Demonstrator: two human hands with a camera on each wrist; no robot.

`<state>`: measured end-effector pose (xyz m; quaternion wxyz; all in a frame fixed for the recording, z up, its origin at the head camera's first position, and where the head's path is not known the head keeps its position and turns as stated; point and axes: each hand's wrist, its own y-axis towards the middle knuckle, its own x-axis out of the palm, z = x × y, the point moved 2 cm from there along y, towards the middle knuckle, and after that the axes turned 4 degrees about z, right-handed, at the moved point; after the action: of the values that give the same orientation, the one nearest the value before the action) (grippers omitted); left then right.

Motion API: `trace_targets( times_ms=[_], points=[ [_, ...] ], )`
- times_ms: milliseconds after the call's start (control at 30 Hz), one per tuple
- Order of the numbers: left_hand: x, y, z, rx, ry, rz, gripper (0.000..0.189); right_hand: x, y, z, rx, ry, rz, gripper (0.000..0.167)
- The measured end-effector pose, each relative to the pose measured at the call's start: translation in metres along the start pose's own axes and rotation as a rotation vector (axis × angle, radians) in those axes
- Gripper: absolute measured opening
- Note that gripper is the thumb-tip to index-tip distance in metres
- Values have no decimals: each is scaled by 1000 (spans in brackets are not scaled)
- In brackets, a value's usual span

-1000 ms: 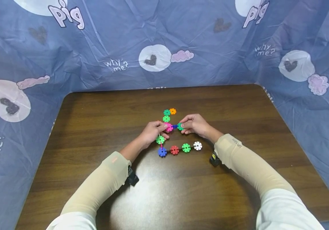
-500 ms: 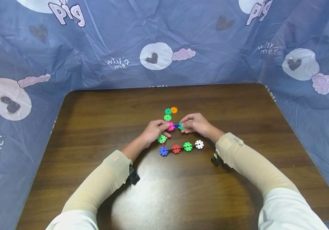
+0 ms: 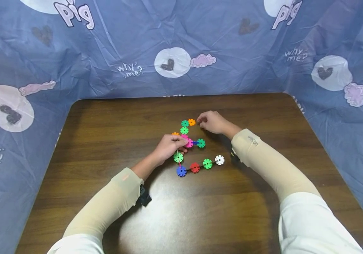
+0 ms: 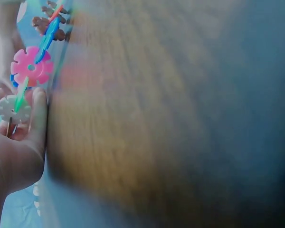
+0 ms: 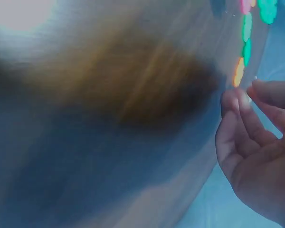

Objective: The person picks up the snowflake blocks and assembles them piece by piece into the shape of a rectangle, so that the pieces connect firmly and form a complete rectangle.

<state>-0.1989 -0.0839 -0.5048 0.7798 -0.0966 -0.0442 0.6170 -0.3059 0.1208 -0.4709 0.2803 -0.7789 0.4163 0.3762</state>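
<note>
A figure of linked notched plastic discs lies on the table. My left hand point(image 3: 168, 147) pinches a pink disc point(image 3: 189, 143) near the figure's middle; its fingers hide some pieces. A blue disc point(image 3: 195, 143) seen edge-on joins that pink one to a teal-green disc point(image 3: 201, 143). In the left wrist view a whitish disc point(image 4: 13, 110) sits between the fingers, with a pink disc point(image 4: 32, 66) beyond. My right hand point(image 3: 213, 122), fingers loosely curled, holds nothing. Its fingertips are just right of the orange disc point(image 3: 191, 122) at the top end.
The lower row runs from a blue disc point(image 3: 181, 171) past a red disc point(image 3: 195, 167) and a green disc point(image 3: 207, 163) to a white disc point(image 3: 219, 160). The brown wooden table point(image 3: 248, 211) backs onto a blue printed cloth point(image 3: 111, 46).
My right hand has let go of the teal-green disc and moved up and away, beside the orange disc. The left hand keeps its hold; the lower row has shifted slightly.
</note>
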Motion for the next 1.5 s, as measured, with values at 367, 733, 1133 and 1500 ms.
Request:
trace_targets(
  times_ms=[367,733,1133,1500],
  points=[
    [5,0,13,173,420,37,26,12,31,-9,-110,-292,-8,28],
    [7,-2,16,240,797,85,31,2,7,17,50,-6,56,18],
    [25,-1,36,439,1287,49,44,-1,-47,31,33,262,119,7],
    [43,14,22,492,1214,-39,38,17,-67,29,-24,237,76,4]
  ],
)
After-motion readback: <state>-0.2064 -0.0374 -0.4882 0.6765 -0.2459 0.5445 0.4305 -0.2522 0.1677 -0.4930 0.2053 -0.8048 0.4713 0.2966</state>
